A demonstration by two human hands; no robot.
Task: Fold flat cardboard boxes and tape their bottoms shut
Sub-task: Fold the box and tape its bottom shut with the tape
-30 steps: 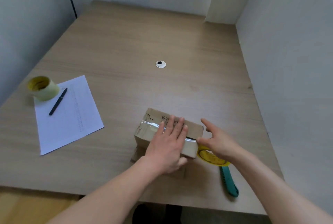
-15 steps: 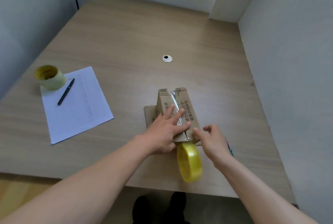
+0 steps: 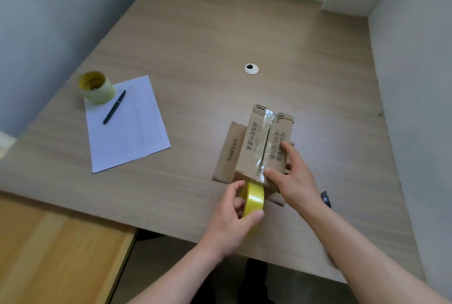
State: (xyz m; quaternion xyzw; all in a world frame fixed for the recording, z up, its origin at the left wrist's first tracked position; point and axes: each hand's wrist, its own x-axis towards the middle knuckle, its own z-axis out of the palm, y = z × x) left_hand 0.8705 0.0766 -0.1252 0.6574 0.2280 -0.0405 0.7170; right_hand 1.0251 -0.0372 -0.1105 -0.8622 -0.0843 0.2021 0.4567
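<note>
A small brown cardboard box (image 3: pixel 256 147) stands bottom-up on the wooden table (image 3: pixel 220 34), its lower flaps spread flat around it. A strip of clear tape (image 3: pixel 265 142) runs along the middle seam and down the near end. My left hand (image 3: pixel 234 215) grips a yellow tape roll (image 3: pixel 253 199) on edge just in front of the box, still joined to that strip. My right hand (image 3: pixel 293 178) holds the box's near right corner, thumb pressing the tape at the near edge, fingers along the right side.
A sheet of white paper (image 3: pixel 127 127) with a black pen (image 3: pixel 114 107) lies to the left, with a second pale tape roll (image 3: pixel 96 87) at its far corner. A round cable hole (image 3: pixel 251 69) sits mid-table. A dark object (image 3: pixel 325 198) peeks out behind my right wrist. White partitions enclose the table.
My left hand left the box top and took hold of the yellow tape roll. My right hand moved from the near end onto the box's right side. The view shifted, table now further right.
</note>
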